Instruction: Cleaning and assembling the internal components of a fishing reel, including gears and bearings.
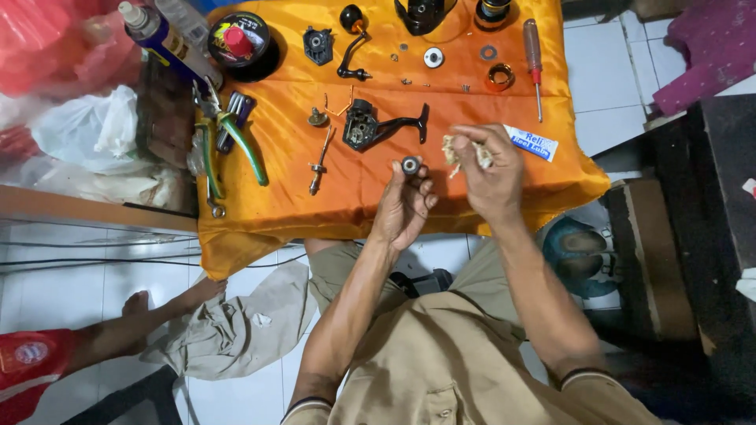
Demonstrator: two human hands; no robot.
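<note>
At the centre of the frame, over the near edge of the orange cloth that covers the counter, both hands are busy. The left hand pinches a small dark round part, seemingly a bearing or bushing, between thumb and fingertips, held up clear of the cloth. The right hand is closed around a frayed pale rag, just beside the part but not quite touching it.

Spread above them lie the pieces of a stripped fishing reel: the black reel body with its foot just above the hands, a crank handle higher up, a thin shaft to the left, and washers, screws and a copper-coloured ring toward the upper right. A red-handled screwdriver lies at the right, green-handled pliers at the left, and a small white-and-blue tube pokes out from behind the right hand.

By the look of it, the step in hand is wiping the small part clean. The next move would call for bringing rag and part together, turning the part between the fingertips so every face gets wiped, and keeping a firm pinch so it does not drop among the loose pieces.
</note>
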